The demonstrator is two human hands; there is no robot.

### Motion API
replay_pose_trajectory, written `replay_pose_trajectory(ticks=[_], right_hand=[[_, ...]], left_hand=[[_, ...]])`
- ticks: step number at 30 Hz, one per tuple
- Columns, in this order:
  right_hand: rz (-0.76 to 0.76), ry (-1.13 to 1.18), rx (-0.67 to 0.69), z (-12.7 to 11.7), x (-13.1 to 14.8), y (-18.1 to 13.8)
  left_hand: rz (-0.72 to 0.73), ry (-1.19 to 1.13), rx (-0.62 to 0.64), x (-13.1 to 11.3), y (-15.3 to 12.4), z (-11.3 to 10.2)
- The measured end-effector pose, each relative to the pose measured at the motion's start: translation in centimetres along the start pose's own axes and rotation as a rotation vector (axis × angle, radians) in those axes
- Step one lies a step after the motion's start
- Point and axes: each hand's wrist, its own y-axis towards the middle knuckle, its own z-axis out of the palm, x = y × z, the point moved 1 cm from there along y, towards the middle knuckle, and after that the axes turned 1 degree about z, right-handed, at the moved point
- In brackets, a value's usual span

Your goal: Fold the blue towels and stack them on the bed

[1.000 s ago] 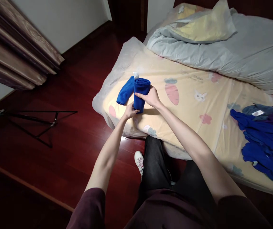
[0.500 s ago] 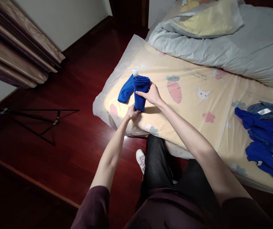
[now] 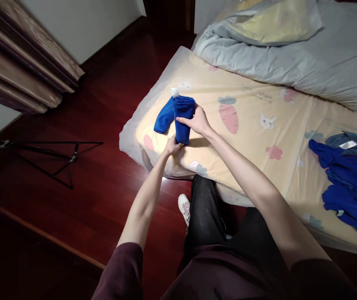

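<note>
Between my hands, over the near left corner of the bed, is a blue rolled cloth (image 3: 183, 118) held on end, its coiled edge facing up. A small white tag sticks up beside its top. My right hand (image 3: 198, 121) closes on its upper right side, thumb across the front. At the bottom end, my left hand (image 3: 173, 146) grips the roll from the left, with some fingers hidden behind it. A second blue rolled cloth (image 3: 164, 118) lies on the sheet just left, partly covered by the held one.
Crumpled blue cloths (image 3: 351, 183) lie at the bed's right side beside a grey-blue one. A grey quilt (image 3: 278, 66) is bunched along the far side of the patterned bed sheet (image 3: 247, 154). Black tripod legs (image 3: 56, 158) stand on the dark red floor, near a curtain (image 3: 18, 62).
Both hands keep their hold on the blue roll, which has hardly moved. The view has shifted very slightly.
</note>
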Motion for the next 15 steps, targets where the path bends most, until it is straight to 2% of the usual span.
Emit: replay_pose_trajectory(ticks=[2,4,6,8,10,12,15], right_hand=[[-0.016,-0.009,0.009,0.2,0.0,0.3],[-0.025,-0.015,0.012,0.1,0.0,0.3],[-0.002,-0.032,-0.004,-0.5,-0.4,-0.6],[0.074,-0.067,-0.040,-1.6,-1.3,-2.8],[0.192,-0.109,-0.075,-2.9,-2.6,-6.6],[0.321,-0.135,-0.091,-4.1,-3.9,-11.8],[0.490,-0.118,-0.128,-4.7,-5.0,-21.3]], left_hand=[[0.011,0.001,0.021,-0.5,0.0,0.0],[0.064,0.000,-0.015,-1.2,-0.6,-0.1],[0.132,0.019,-0.112,-2.0,-2.4,-0.2],[0.167,0.071,-0.234,-2.7,-5.6,-0.1],[0.161,0.146,-0.321,-2.9,-10.0,0.4],[0.132,0.191,-0.338,-2.8,-15.2,1.7],[0.109,0.233,-0.158,-2.2,-23.3,5.5]])
